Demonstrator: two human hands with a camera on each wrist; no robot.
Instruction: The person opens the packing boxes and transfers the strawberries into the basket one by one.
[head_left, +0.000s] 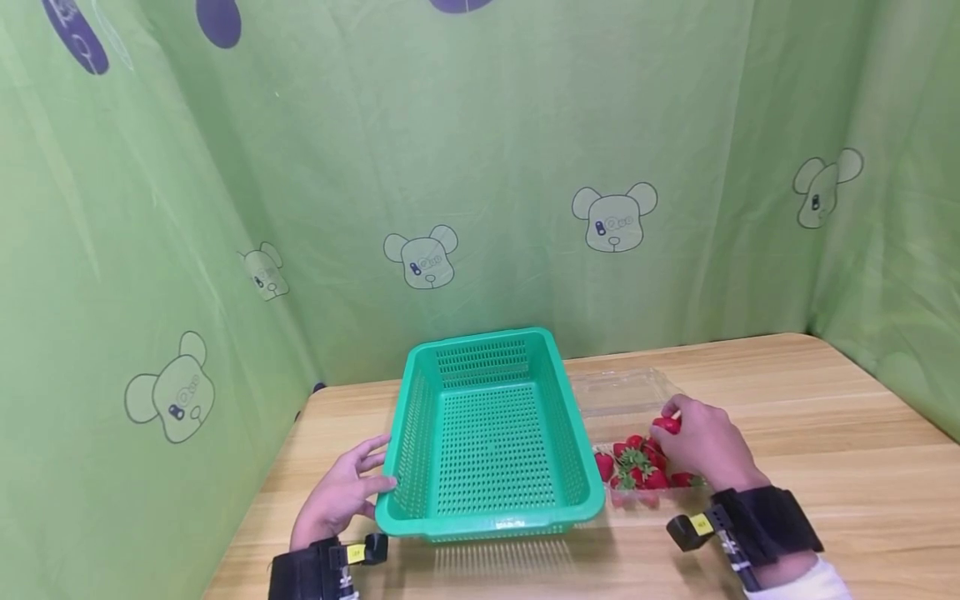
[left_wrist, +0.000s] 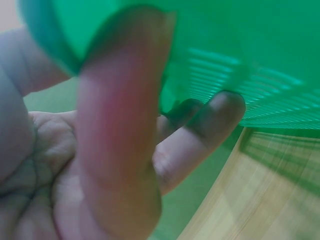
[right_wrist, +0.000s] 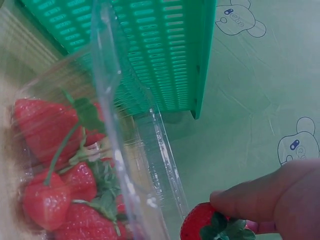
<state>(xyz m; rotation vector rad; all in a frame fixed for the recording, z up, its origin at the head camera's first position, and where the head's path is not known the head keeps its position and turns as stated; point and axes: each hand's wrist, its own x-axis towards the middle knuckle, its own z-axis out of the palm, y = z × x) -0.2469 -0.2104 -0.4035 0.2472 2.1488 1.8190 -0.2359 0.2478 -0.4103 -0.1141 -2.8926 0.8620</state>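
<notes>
A green perforated plastic basket (head_left: 495,450) stands in the middle of the table, with nothing visible inside. At its front left corner my left hand (head_left: 341,492) grips the rim, the thumb (left_wrist: 120,110) over the edge and fingers (left_wrist: 200,135) against the outer side. To the basket's right lies a clear plastic box (right_wrist: 112,115) of several red strawberries (right_wrist: 47,195) with green leaves, its transparent lid (head_left: 618,392) spread behind. Above this box my right hand (head_left: 705,442) pinches one strawberry (right_wrist: 200,220) between thumb and fingers; its leafy end shows in the right wrist view.
The wooden table (head_left: 840,417) extends to the right of the box and in front of the basket. A green curtain (head_left: 510,167) with bear-head prints hangs behind the table and along both sides.
</notes>
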